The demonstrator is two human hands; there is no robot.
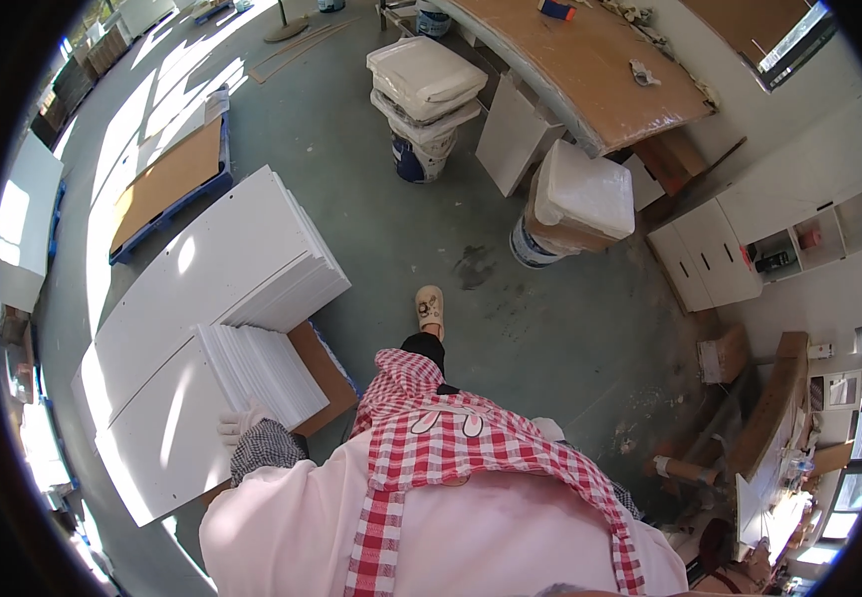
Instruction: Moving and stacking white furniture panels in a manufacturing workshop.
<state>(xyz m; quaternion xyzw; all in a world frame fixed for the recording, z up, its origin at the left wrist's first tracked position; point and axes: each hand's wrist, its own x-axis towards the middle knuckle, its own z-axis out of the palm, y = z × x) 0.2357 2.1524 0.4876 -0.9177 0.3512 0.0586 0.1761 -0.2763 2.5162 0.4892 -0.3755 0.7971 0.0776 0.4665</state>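
My left hand (pixel 240 424), in a white glove below a grey knitted cuff, lies on a pile of white panels at the left. Its fingers are stretched out and somewhat apart, at the corner between the large white panel (pixel 167 413) and a stack of narrower white boards (pixel 264 363). Whether the fingertips press on the panel or just rest there is hard to see. Of my right arm only a bit of grey sleeve (pixel 626 500) shows beside the red checked apron (pixel 406 448). A small pale patch at the apron's right edge may be its glove; the fingers are hidden.
More white panels (pixel 232 244) lie piled ahead on the left, beyond them a blue pallet (pixel 177 204) with a brown sheet. Two buckets topped with wrapped white packs, one pack (pixel 426 78) farther off, one (pixel 582 189) nearer, stand by a brown-topped workbench (pixel 570 60). White cabinets (pixel 705 254) line the right.
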